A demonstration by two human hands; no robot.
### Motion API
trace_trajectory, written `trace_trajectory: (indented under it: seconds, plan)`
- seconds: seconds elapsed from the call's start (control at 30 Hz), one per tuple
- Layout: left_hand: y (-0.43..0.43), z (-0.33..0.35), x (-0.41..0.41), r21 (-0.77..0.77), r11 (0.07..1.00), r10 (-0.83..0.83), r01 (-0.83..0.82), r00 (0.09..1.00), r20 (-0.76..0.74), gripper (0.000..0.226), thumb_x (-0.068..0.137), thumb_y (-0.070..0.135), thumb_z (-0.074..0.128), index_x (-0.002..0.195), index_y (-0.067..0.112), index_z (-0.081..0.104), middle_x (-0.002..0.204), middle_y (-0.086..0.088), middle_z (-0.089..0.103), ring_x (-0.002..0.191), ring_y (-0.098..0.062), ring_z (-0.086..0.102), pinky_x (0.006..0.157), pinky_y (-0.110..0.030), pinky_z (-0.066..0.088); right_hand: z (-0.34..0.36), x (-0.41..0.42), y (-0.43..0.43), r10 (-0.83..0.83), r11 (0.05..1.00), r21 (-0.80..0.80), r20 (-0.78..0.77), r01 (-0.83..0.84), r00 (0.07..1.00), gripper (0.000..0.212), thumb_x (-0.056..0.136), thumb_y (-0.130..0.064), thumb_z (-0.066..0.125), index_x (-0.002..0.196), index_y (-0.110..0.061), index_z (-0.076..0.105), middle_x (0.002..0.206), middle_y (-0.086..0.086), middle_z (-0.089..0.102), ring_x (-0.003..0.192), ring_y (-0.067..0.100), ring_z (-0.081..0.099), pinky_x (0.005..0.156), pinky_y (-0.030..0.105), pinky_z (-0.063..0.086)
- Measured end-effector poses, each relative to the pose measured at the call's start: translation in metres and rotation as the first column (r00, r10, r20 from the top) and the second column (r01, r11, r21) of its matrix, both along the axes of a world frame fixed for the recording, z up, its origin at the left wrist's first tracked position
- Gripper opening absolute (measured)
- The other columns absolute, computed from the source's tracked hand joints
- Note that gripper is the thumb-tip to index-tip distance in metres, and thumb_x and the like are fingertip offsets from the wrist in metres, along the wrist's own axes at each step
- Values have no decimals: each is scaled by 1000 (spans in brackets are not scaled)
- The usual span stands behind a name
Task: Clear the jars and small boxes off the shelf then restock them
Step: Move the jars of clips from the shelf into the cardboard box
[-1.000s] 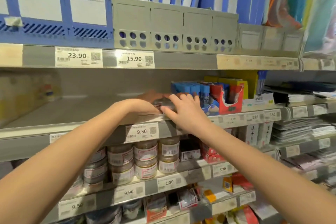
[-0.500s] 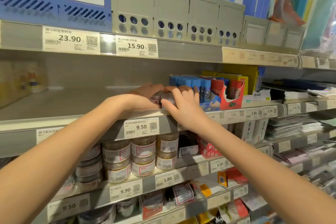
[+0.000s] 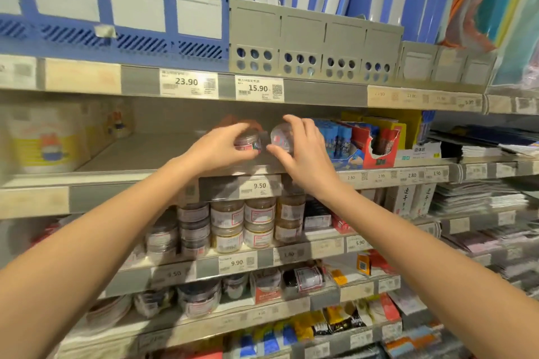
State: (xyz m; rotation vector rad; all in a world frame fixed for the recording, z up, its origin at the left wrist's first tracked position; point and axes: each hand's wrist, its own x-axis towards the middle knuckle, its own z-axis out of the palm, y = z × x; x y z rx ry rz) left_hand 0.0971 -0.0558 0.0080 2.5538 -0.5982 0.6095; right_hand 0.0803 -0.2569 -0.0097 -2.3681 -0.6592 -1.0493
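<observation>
Item: shelf (image 3: 140,151), mid tier, shop aisle. L hand (image 3: 218,148) fingers curl round small labelled jar (image 3: 248,141). R hand (image 3: 306,154) fingers grip clear jar (image 3: 280,137) at its 3 o'clock. Both jars are near the shelf's front edge. Status (est.): shelf bare toward 9 o'clock; clearing vs restocking, can't tell. Boxes (image 3: 361,143) sit at 3 o'clock. Stacked jars (image 3: 242,218) at 6 o'clock, tier below; file holders (image 3: 315,38) at 12.
</observation>
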Motion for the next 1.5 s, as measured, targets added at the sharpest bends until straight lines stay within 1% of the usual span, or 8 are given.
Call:
trace_trajectory:
  seconds: [0.1,0.23,0.53,0.8,0.93,1.07,1.23,1.5]
  plan:
    - [23,-7,-43,9,1000,1,-3,993,117,47,85,45,64,129,41,46,110,6,50,85,-8,50,76,-32,44,-5,-20,27,68,998,-9,-33,-69,997,63,88,-46,60,139,-15,38,125,11,46,118,29,44,99,40,34]
    - [69,-25,-104,65,994,75,-90,975,211,48,83,46,65,127,33,53,122,-4,42,108,-19,53,86,-37,49,-28,-47,77,204,979,-15,-81,-205,976,63,88,-46,60,138,-15,39,124,9,46,118,28,45,99,39,35]
    - [172,-72,-266,108,911,380,-398,912,153,54,77,51,59,126,36,44,124,-5,42,90,-27,59,81,-43,51,-84,-133,202,615,786,33,-140,-617,776,64,86,-41,66,134,-7,43,121,12,51,114,26,48,97,42,41]
    - [222,-123,-409,228,683,704,-694,708,44,63,76,51,55,130,22,45,124,-6,43,76,-26,57,69,-40,49,-138,-212,304,839,482,67,-324,-874,438,64,86,-37,68,135,-6,42,124,13,48,116,28,48,100,40,40]
    - [223,-151,-461,256,555,823,-792,568,-26,59,73,47,58,125,25,40,121,-10,45,81,-34,61,69,-43,51,-157,-251,340,897,295,87,-369,-952,244,62,84,-35,69,131,-3,46,120,15,47,114,29,47,98,39,40]
    - [216,-166,-500,278,390,919,-878,388,-65,60,75,41,68,128,22,46,123,-8,45,85,-29,59,71,-33,46,-168,-276,356,928,240,65,-308,-969,209,57,84,-37,69,126,-4,50,114,15,47,108,33,46,94,38,38]
    - [200,-187,-538,273,267,962,-924,240,-127,61,77,41,69,130,24,44,126,-4,42,82,-25,58,72,-39,49,-182,-291,351,955,239,45,-192,-970,227,57,84,-41,69,126,-6,50,118,15,52,111,32,47,95,38,34]
    - [196,-207,-572,312,198,973,-929,148,-177,58,82,41,68,131,21,44,128,-3,40,74,-18,55,71,-39,50,-201,-344,372,925,-12,36,-378,-999,-25,59,85,-38,68,131,-7,45,124,11,48,117,27,44,97,35,40]
